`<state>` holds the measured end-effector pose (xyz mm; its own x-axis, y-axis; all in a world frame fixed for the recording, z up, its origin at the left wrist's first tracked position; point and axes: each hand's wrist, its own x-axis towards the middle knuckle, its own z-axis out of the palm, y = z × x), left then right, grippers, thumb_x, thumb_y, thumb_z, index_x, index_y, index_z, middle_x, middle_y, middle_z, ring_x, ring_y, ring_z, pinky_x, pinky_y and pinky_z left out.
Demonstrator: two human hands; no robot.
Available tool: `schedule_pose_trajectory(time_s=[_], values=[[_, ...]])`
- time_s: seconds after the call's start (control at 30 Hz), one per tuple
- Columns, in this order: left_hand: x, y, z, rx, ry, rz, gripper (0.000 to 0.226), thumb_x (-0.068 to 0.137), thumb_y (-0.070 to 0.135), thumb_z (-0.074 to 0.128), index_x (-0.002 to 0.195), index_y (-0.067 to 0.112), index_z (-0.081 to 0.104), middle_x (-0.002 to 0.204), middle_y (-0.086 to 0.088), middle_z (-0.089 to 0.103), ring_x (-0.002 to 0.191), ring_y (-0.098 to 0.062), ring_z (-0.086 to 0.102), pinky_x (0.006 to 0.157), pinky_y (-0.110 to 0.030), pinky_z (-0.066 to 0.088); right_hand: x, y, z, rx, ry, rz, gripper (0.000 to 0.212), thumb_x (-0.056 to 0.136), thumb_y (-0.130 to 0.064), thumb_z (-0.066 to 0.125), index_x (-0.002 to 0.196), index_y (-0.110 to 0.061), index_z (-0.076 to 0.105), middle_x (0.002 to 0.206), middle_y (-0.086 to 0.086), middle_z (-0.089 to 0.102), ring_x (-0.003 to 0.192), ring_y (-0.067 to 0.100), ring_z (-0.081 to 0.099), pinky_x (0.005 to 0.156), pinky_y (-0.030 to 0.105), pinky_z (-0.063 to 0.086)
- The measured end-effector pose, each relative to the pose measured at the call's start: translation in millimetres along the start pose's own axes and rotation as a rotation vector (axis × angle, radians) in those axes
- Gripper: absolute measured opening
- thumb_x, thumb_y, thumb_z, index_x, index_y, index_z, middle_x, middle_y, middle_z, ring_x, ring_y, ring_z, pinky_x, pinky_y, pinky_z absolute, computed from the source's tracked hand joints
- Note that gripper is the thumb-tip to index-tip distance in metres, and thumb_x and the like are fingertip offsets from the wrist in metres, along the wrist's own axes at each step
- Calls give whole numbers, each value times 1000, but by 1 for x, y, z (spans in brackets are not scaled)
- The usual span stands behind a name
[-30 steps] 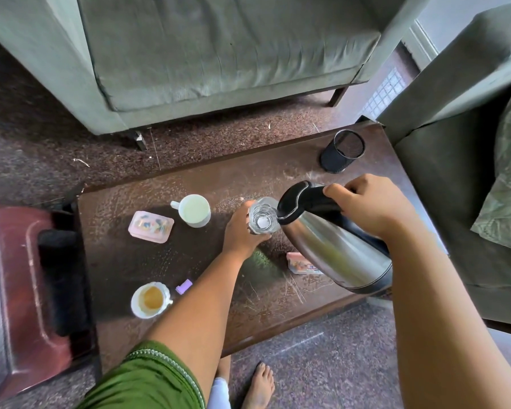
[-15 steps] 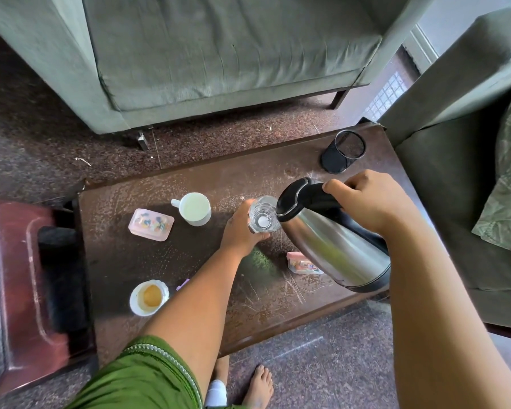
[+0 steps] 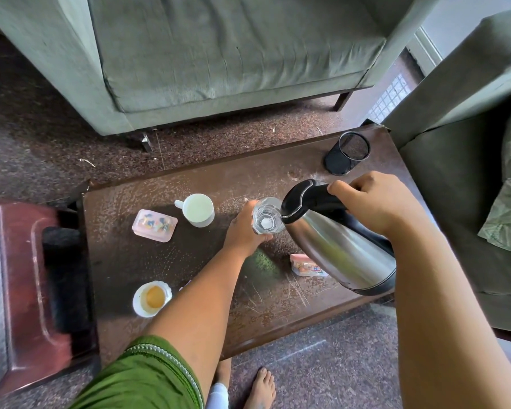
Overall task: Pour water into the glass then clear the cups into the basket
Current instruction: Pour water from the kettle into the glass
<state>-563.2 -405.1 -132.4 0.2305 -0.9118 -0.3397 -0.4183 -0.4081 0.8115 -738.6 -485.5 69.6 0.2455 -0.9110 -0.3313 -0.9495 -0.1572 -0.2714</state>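
A clear glass (image 3: pixel 266 216) stands on the dark brown table (image 3: pixel 278 172), with my left hand (image 3: pixel 245 230) wrapped around its near side. My right hand (image 3: pixel 375 203) grips the black handle of a steel kettle (image 3: pixel 337 246), which is tilted with its spout over the glass rim. A white mug (image 3: pixel 198 209) stands left of the glass. Near the table's front left sits a white cup (image 3: pixel 151 298) holding a little brown liquid.
A black mesh cup (image 3: pixel 348 153) stands at the table's far right corner. A pink box (image 3: pixel 154 225) lies beside the mug, another pink box (image 3: pixel 306 265) under the kettle. Green sofas (image 3: pixel 219 54) stand behind and to the right; a red stool (image 3: pixel 27 290) is left.
The kettle has tipped a bit further over the glass. My left hand stays on the glass.
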Motion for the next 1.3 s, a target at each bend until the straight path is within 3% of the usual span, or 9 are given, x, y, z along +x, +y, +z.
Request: schedule_pose_trajectory(time_s=[0.5,1.3], values=[[0,-3,0,-39,-36,-21,72,70,24,83,129,27,41,126,5,60,116,-22,58,99,-45,45,4,0,3,-13,-2,16,54,70,-61,38,57,-8,43,59,13,49,59,28,45,53,33,36],[0,-2,1,72,-25,-51,72,74,31,78,131,29,35,127,5,61,117,-25,59,95,-41,46,0,-9,5,-27,-34,-4,56,70,-64,38,56,-10,41,53,9,43,56,27,43,51,31,34]])
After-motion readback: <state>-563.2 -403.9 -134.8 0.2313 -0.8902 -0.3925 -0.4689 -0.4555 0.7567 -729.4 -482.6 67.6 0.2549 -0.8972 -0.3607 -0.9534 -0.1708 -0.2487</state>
